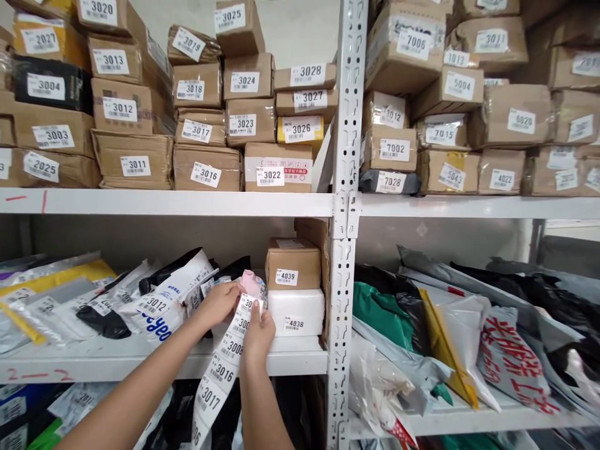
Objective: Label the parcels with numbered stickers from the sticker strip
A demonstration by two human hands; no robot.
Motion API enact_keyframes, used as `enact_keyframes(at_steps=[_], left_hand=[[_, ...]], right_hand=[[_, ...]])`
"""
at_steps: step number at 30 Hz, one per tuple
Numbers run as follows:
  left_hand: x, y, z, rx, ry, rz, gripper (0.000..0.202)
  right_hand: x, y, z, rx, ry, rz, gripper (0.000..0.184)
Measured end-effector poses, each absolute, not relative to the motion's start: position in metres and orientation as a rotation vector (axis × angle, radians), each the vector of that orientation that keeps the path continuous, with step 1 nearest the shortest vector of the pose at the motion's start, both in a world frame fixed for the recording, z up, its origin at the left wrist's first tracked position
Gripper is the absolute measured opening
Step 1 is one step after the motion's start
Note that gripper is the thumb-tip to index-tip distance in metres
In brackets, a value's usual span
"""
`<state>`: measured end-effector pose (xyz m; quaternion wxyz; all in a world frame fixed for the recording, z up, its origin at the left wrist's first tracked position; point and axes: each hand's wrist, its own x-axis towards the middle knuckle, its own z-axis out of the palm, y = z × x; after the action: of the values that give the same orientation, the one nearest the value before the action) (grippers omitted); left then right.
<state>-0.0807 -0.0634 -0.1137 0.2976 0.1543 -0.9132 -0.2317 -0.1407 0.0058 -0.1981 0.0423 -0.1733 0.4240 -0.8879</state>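
A long strip of white number labels (pixel 219 372) hangs down in front of the lower shelf, printed with numbers such as 3016 and 3017. My right hand (pixel 259 332) grips it near its upper end, thumb pressed on the front. At the strip's top edge, the fingers of my left hand (pixel 221 304) are pinched together on it. Right behind both hands is a pink package (pixel 254 284), partly hidden by them. To its right, a brown box (pixel 294 264) labelled 4039 rests on a white box (pixel 296 312) labelled 4038.
Labelled cardboard boxes (pixel 132 164) are stacked along the upper shelf (pixel 187 202). Bagged parcels (pixel 162 300) lean in a row on the lower shelf (pixel 107 369). A perforated white post (pixel 347 262) divides the bays. More bags (pixel 510 359) lie at the right.
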Motion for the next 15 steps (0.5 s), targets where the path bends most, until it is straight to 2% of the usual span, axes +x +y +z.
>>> enact_keyframes(at_steps=[5, 9, 12, 15], left_hand=[[-0.085, -0.061, -0.115, 0.346, -2.448, -0.602, 0.031], [-0.091, -0.063, -0.118, 0.345, -2.462, -0.608, 0.027], [-0.093, -0.064, -0.121, 0.384, -2.482, -0.601, 0.03], [-0.092, -0.064, -0.123, 0.43, -2.505, -0.595, 0.038]], right_hand=[[-0.139, 0.004, -0.196, -0.403, 1.446, -2.74, 0.042], [-0.137, 0.01, -0.199, -0.6, 1.316, -2.672, 0.045], [-0.136, 0.011, -0.206, -0.743, 1.246, -2.615, 0.05], [-0.136, 0.007, -0.209, -0.694, 1.301, -2.68, 0.053]])
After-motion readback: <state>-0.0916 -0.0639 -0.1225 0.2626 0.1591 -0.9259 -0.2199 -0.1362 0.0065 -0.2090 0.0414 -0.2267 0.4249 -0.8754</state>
